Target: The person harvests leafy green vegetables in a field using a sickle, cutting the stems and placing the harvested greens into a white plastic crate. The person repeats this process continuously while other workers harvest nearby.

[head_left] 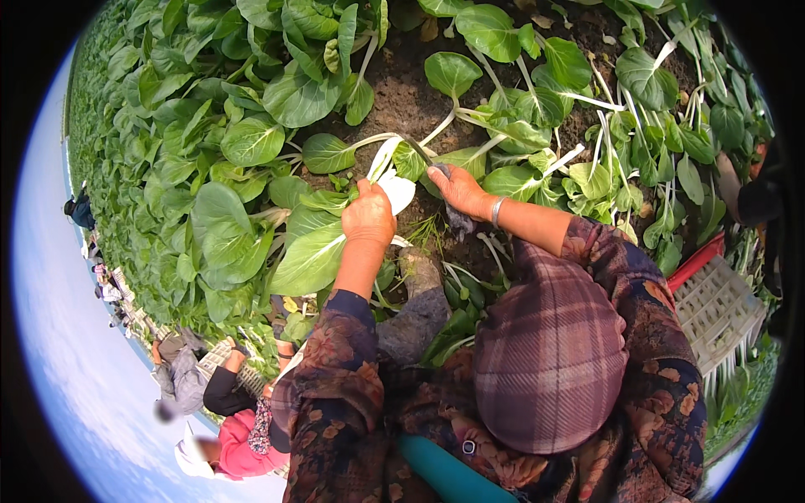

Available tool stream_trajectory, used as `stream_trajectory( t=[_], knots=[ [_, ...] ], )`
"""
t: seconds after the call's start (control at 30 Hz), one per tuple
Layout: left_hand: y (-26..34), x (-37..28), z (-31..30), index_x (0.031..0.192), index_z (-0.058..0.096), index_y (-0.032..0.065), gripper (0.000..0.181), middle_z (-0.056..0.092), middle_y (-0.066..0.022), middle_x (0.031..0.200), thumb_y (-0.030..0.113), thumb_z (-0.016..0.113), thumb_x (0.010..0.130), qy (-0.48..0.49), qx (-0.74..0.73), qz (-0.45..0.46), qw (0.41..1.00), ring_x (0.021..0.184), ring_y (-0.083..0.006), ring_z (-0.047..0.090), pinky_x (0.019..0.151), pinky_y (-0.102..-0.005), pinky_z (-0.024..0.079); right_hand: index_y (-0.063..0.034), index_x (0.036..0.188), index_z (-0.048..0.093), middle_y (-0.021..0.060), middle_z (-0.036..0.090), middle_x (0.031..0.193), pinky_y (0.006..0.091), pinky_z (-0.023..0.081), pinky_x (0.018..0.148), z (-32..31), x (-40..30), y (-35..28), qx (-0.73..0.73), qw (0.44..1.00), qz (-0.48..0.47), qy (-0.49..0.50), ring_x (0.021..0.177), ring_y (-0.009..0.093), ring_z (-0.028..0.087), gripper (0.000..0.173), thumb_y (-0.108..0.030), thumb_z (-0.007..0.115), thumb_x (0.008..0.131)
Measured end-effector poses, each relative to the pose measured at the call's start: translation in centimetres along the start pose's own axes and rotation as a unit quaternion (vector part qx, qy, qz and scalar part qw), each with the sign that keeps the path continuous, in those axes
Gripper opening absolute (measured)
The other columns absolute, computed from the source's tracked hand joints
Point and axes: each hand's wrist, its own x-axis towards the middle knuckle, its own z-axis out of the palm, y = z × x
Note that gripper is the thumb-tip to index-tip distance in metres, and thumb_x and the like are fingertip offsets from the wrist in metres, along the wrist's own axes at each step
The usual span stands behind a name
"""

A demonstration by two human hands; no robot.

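Observation:
My left hand (368, 214) is closed around a leafy green with pale stalks, apparently bok choy (311, 259); its broad leaf hangs to the left and white stalks show above the fist. To its right, my right hand (463, 192) grips a hand tool with a narrow dark blade (415, 149), likely a knife or sickle. The blade points up and left, its end near the pale stalks; whether it touches them is unclear. Greyish cloth (459, 221) shows under the right hand. Growing bok choy plants (236, 141) fill the left side.
Loose bok choy (629, 135) lies on brown soil (409, 94) at the right. A pale plastic crate (717, 308) with something red beside it stands at the far right. Several other people, one in a pink top (242, 446), are at the lower left. Rounded plaid cloth (550, 352) is close below.

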Motion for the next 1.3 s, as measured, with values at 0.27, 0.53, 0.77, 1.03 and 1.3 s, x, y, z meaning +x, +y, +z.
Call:
stream_trajectory(
  t=[0.27, 0.53, 0.77, 1.03, 1.3],
  knots=[
    [-1.1, -2.3, -1.0, 0.105, 0.057, 0.0047, 0.042, 0.052, -0.012, 0.114, 0.016, 0.072, 0.067, 0.046, -0.099, -0.028, 0.994, 0.086, -0.0321, 0.065, 0.076, -0.0409, 0.053, 0.0059, 0.109, 0.058, 0.0265, 0.062, 0.106, 0.0424, 0.045, 0.088, -0.5, -0.2, -0.8, -0.108, 0.993, 0.034, -0.024, 0.101, 0.039, 0.059, 0.06, -0.05, 0.051, 0.089],
    [-2.0, -12.1, -11.4, 0.114, 0.058, 0.0022, 0.053, 0.058, -0.012, 0.108, 0.014, 0.072, 0.064, 0.135, -0.324, 0.132, 0.927, 0.093, -0.0303, 0.061, 0.082, -0.0373, 0.05, -0.0066, 0.106, 0.061, -0.0033, 0.059, 0.08, 0.0207, 0.042, 0.054, -8.8, -7.5, -9.6, 0.212, 0.972, -0.098, -0.026, 0.06, 0.004, 0.049, 0.038, -0.03, 0.074, 0.079],
    [-4.5, -20.4, -12.4, 0.11, 0.059, -0.0026, 0.055, 0.059, -0.016, 0.107, 0.008, 0.074, 0.059, 0.2, -0.497, 0.201, 0.82, 0.098, -0.0258, 0.06, 0.087, -0.0316, 0.047, -0.0023, 0.1, 0.063, -0.0014, 0.059, 0.072, 0.0182, 0.04, 0.046, -9.9, -15.5, -25.2, 0.045, 0.943, -0.241, -0.227, 0.056, 0.003, 0.051, 0.033, -0.015, 0.076, 0.072],
    [-4.4, -26.0, -10.0, 0.117, 0.057, 0.0037, 0.061, 0.057, -0.0106, 0.108, 0.014, 0.072, 0.058, 0.227, -0.475, 0.155, 0.836, 0.095, -0.0304, 0.06, 0.083, -0.0371, 0.049, 0.0006, 0.076, 0.046, 0.0165, 0.05, 0.071, 0.0367, 0.038, 0.057, -8.1, -20.9, -28.4, -0.348, 0.788, -0.47, 0.193, 0.061, 0.034, 0.043, 0.03, -0.004, 0.072, 0.063],
    [-4.1, -31.5, -10.9, 0.118, 0.053, -0.0008, 0.061, 0.054, -0.0107, 0.1, 0.009, 0.072, 0.061, 0.421, -0.555, 0.174, 0.696, 0.089, -0.0274, 0.059, 0.081, -0.0345, 0.048, 0.0032, 0.131, 0.044, 0.0167, 0.061, 0.117, 0.0178, 0.037, 0.039, -2.7, -26.5, -34.0, 0.041, 0.896, -0.383, -0.222, 0.046, 0.005, 0.049, 0.094, -0.039, 0.087, 0.059]
  ],
)
